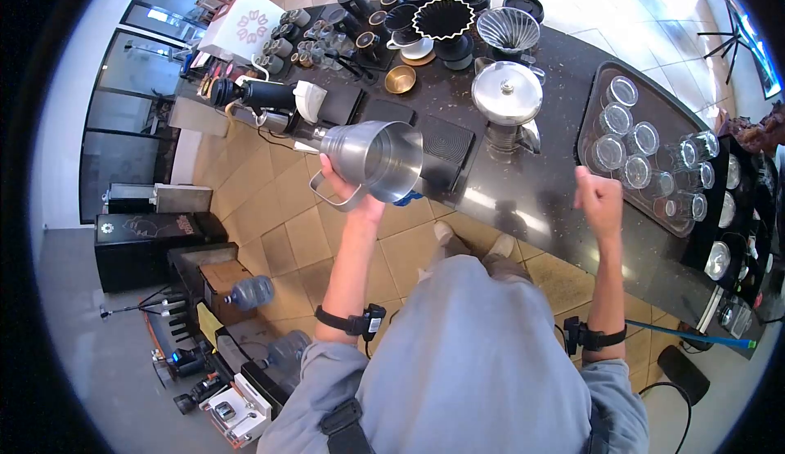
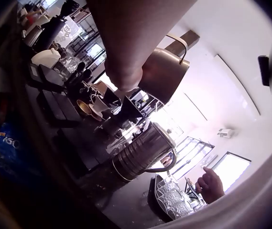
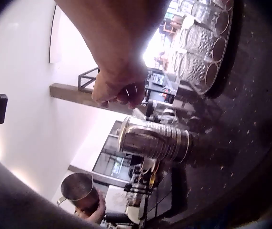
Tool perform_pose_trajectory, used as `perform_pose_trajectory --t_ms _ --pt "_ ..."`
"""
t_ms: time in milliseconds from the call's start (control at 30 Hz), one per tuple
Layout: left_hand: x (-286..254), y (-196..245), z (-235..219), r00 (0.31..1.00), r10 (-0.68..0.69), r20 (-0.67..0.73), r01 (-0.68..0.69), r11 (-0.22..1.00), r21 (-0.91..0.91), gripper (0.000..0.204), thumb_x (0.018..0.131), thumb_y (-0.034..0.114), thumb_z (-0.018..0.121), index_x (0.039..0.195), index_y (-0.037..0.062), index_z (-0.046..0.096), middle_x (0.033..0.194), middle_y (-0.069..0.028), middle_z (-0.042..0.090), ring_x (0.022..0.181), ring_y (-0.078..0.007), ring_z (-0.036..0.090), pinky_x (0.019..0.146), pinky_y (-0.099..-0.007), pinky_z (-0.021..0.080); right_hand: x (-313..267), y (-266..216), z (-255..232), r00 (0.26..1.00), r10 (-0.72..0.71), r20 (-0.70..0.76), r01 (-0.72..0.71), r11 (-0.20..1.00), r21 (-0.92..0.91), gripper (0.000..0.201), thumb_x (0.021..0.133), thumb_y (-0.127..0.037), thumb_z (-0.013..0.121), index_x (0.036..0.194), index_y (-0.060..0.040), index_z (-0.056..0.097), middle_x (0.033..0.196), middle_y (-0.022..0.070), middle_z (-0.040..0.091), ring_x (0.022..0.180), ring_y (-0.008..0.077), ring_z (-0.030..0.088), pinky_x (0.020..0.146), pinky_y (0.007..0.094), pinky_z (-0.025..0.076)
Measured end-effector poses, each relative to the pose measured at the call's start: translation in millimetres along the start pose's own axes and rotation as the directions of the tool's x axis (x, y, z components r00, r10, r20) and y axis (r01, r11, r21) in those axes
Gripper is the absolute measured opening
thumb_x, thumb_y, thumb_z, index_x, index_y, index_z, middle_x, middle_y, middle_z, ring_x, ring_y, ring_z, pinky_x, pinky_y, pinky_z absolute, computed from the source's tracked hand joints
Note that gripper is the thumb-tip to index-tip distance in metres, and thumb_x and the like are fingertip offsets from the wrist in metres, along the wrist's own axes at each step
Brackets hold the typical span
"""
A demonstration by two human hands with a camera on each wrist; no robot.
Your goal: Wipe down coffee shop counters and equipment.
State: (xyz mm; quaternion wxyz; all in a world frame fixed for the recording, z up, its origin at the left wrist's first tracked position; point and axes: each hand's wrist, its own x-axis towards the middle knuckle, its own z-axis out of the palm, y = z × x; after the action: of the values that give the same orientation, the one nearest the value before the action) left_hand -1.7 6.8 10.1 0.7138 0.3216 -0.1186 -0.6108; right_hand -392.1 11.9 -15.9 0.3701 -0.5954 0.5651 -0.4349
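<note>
Currently the left hand (image 1: 347,186) grips the steel pitcher (image 1: 378,158) by its body, handle at 7 o'clock, tipped with its mouth toward the dark counter (image 1: 523,200), held off the counter's near edge, likely to empty or inspect it. The right hand (image 1: 598,200) hovers at 3 o'clock of the pitcher, fingers curled, holding nothing, beside the glass tray (image 1: 590,102); a lidded steel kettle (image 1: 507,98) stands between them.

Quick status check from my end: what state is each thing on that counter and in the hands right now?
Steel pitcher: lifted off the counter, tipped on its side, gripped by the left hand.
Right hand: raised, fingers curled, holding nothing.
Lidded kettle: standing on the counter, lid on.
Glasses: set together on the tray.
Black scale: on the counter, nothing on it.
Black fluted dripper: upright on its stand.
</note>
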Motion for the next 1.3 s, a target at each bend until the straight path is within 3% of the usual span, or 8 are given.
perform_pose_trajectory --t_ms 233,400,467,533,600,733,967,1300 --pt "6.0 -3.1 2.2 0.999 0.022 0.038 -0.02 0.997 -0.068 0.062 0.089 0.063 0.052 0.132 0.0181 0.055 0.135 -0.0059 0.056 0.123 -0.0273 0.053 0.107 -0.0497 0.041 5.4 -55.3 65.0 0.865 -0.216 0.452 0.191 0.976 0.102 0.039 0.094 -0.022 0.061 0.063 0.0003 0.052 0.053 0.0064 0.046 0.049 0.0182 0.048 0.049 0.033 0.039" --pt "15.7 -5.1 1.8 0.998 0.064 0.002 -0.064 0.996 -0.063 0.061 0.089 0.058 0.055 0.133 0.015 0.053 0.134 -0.0064 0.056 0.123 -0.0269 0.053 0.106 -0.0489 0.042 -3.0 -91.5 109.5 0.734 -0.528 0.426 0.552 0.83 0.078 0.019 0.088 -0.019 0.064 0.08 -0.0047 0.055 0.076 0.0061 0.052 0.068 0.0263 0.058 0.057 0.0379 0.046" --pt "23.2 -5.9 8.7 0.966 0.257 -0.031 -0.238 0.927 0.288 0.061 0.089 0.052 0.059 0.13 0.0083 0.049 0.128 -0.0099 0.056 0.117 -0.0243 0.056 0.101 -0.0421 0.046 -3.7 -104.9 125.0 0.703 -0.606 0.371 0.63 0.773 0.069 0.015 0.086 -0.018 0.066 0.087 -0.0063 0.056 0.084 0.0068 0.052 0.074 0.028 0.059 0.059 0.0388 0.048" --pt "35.3 -6.1 1.1 0.975 0.221 -0.024 -0.204 0.931 0.303 0.06 0.086 0.039 0.07 0.129 0.005 0.046 0.122 -0.0107 0.056 0.113 -0.0216 0.057 0.097 -0.0369 0.047 -2.7 -121.1 133.7 0.778 -0.541 0.32 0.552 0.831 0.063 0.019 0.084 -0.016 0.068 0.094 -0.0069 0.053 0.095 0.0088 0.051 0.078 0.0284 0.06 0.06 0.0379 0.049" --pt "52.6 -10.7 2.7 0.917 0.395 0.053 -0.328 0.673 0.663 0.067 0.08 0.03 0.079 0.13 0.0041 0.043 0.117 -0.0093 0.056 0.108 -0.0192 0.057 0.094 -0.0333 0.047 3.7 -130.7 148.0 0.815 -0.476 0.33 0.499 0.866 0.017 0.027 0.084 -0.014 0.068 0.104 -0.0049 0.052 0.1 0.0122 0.051 0.078 0.0306 0.06 0.063 0.0386 0.051" --pt "82.8 -21.9 14.8 0.852 0.465 0.242 -0.446 0.402 0.8 0.079 0.066 0.022 0.09 0.126 0.0029 0.041 0.114 -0.0098 0.056 0.105 -0.0188 0.056 0.09 -0.033 0.047 27.1 -121.5 190.0 0.932 -0.304 0.196 0.328 0.939 -0.101 0.052 0.084 -0.012 0.069 0.13 -0.0055 0.045 0.114 0.0143 0.05 0.072 0.0315 0.06 0.062 0.0381 0.052" --pt "140.6 -31.1 15.1 0.859 0.296 0.418 -0.498 0.297 0.814 0.085 0.064 0.028 0.09 0.127 0.0027 0.039 0.112 -0.015 0.063 0.104 -0.0273 0.064 0.09 -0.038 0.05 83.7 -89.2 242.8 0.985 -0.162 0.058 0.169 0.974 -0.154 0.015 0.093 -0.009 0.057 0.094 -0.0017 0.044 0.087 0.0213 0.059 0.08 0.0462 0.058 0.061 0.0514 0.045" --pt "197.6 -35.7 -6.1 0.831 -0.07 0.551 -0.507 0.31 0.804 0.09 0.068 0.018 0.083 0.138 0.0021 0.028 0.127 -0.0213 0.05 0.121 -0.036 0.052 0.101 -0.0417 0.042 103.4 -29.9 276.0 0.999 -0.009 -0.049 -0.005 0.965 -0.263 0.014 0.093 -0.006 0.057 0.093 -0.0021 0.044 0.088 0.0221 0.056 0.08 0.0465 0.057 0.061 0.0511 0.042"
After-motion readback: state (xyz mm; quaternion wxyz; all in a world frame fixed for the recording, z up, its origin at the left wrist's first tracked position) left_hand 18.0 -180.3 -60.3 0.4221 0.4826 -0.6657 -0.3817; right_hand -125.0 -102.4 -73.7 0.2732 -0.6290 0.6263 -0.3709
